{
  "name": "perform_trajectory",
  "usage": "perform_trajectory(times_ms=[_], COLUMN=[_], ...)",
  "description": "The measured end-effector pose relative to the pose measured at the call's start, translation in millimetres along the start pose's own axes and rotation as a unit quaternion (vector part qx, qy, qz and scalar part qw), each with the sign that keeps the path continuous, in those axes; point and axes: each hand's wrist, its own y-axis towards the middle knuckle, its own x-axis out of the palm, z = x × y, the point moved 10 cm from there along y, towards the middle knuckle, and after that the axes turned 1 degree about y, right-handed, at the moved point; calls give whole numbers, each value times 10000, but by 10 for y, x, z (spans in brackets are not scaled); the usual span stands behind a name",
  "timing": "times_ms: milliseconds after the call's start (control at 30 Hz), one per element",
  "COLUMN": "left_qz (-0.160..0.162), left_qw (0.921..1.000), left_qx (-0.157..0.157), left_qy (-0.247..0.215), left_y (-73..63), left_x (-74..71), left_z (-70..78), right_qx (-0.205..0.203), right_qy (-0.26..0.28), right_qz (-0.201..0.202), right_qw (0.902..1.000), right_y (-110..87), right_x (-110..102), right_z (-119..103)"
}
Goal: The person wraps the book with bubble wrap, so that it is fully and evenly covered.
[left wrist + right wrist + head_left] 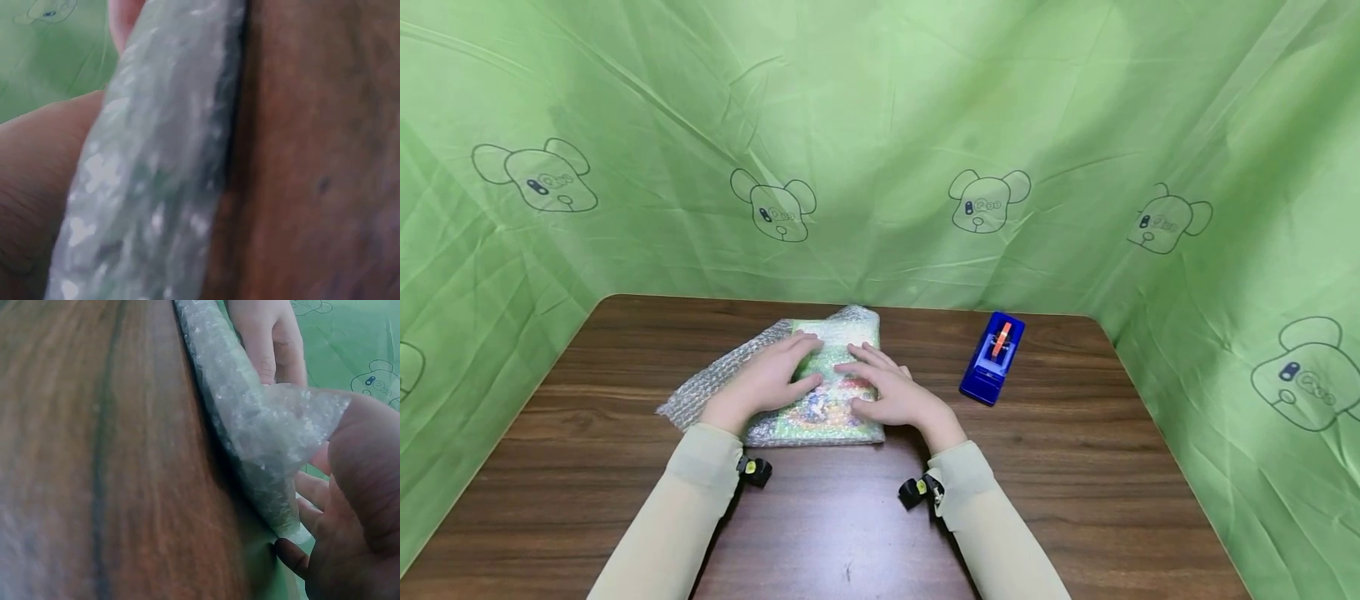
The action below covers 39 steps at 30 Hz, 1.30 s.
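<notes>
Head: two hands (763, 379) (895, 395), seemingly one parcel (820, 417)

Head view: left hand (763, 379) and right hand (895, 396) hide parts of the bubble-wrapped item (820, 412); print beneath too blurred to make out. Sleeves (658, 517) cut by bottom edge. Left wrist view blurred; left hand runs off left edge.

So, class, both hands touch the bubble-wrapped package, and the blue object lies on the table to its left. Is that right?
Not quite; the side is wrong. The head view shows the blue object on the table to the right of the bubble-wrapped package, which the left hand and right hand both touch.
</notes>
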Motion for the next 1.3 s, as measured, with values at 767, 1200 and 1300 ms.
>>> perform_trajectory(times_ms=[767, 1200, 1300], left_qz=[-615, -636, -553], left_qw=[9975, 9974, 9981], left_qx=[194, 226, 213], left_qy=[-289, -238, -177], left_y=[12, 19, 31], left_x=[131, 171, 143], left_z=[144, 162, 170], right_qx=[166, 140, 185], right_qy=[105, -115, -81], right_qz=[230, 8, 34], right_qw=[9995, 9998, 9998], right_y=[-29, -46, -41], right_x=[-79, -97, -94], right_z=[128, 119, 125])
